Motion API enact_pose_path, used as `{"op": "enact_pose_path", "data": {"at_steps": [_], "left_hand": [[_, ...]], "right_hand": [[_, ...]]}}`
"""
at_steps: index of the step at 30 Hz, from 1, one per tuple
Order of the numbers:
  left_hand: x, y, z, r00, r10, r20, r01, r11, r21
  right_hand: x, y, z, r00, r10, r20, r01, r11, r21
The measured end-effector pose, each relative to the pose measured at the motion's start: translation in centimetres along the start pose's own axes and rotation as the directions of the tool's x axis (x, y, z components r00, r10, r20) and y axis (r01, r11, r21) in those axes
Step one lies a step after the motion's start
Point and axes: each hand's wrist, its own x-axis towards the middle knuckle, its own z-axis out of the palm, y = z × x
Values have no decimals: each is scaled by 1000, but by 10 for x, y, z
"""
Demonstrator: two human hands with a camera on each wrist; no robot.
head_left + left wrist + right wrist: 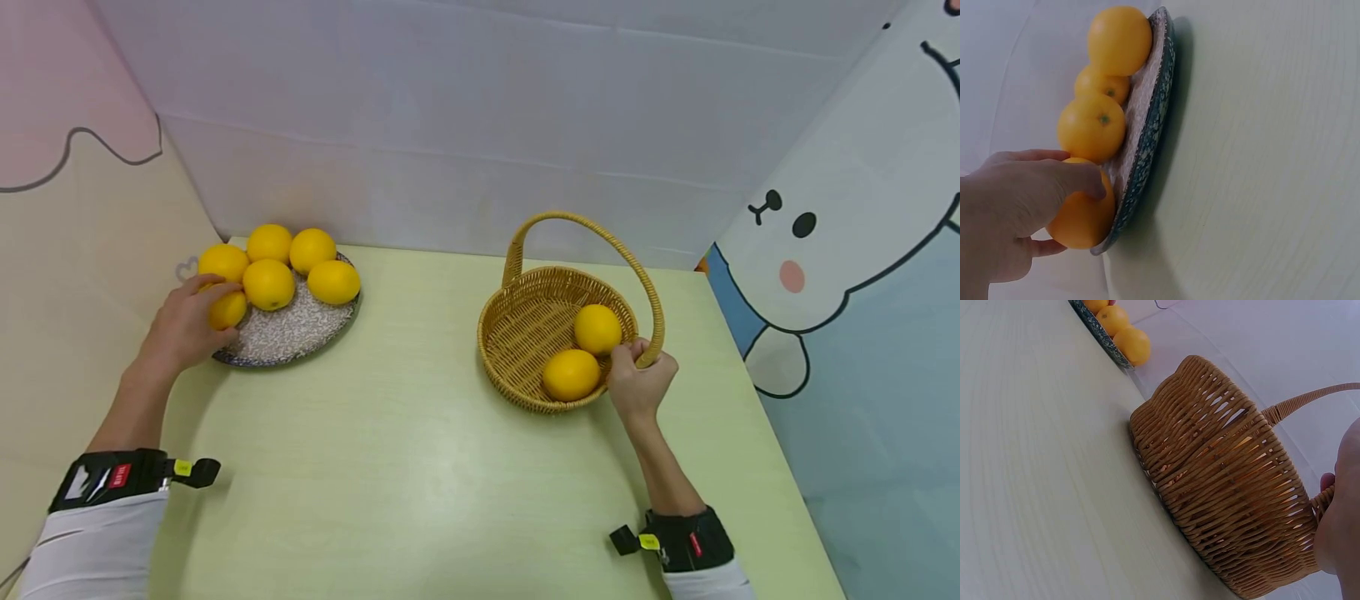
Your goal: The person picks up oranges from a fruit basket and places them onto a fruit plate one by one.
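At the left of the table, my left hand [186, 323] has its fingers and thumb curled round an orange [1082, 215] at the near-left side of a speckled plate [288, 337]. Several more oranges [270, 284] lie on the plate, mostly toward its far side. My right hand [641, 377] grips the base of the arched handle [600, 233] of a wicker basket [517, 342], where it joins the rim. Two oranges [572, 374] lie inside, at the basket's right side. In the right wrist view the woven wall [1222, 481] hides most of the contents.
The pale table [420, 475] spreads between plate and basket and toward me. A light cloth wall [435, 125] rises right behind both. At the right stands a panel [862, 250] with a cartoon animal, and at the left a pink and cream one [82, 275].
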Motion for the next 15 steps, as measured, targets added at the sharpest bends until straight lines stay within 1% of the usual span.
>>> {"op": "enact_pose_path", "data": {"at_steps": [6,11,15], "left_hand": [[-1,0,0,1000,9,-23,-9,1000,-1],[-2,1,-3,999,-27,-40,27,1000,-5],[-4,4,-7,997,-57,-56,56,998,-17]], "right_hand": [[-1,-2,0,1000,4,5,-4,1000,16],[-1,-1,0,1000,15,8,-15,1000,21],[0,14,-4,1000,16,3,-16,1000,12]]}}
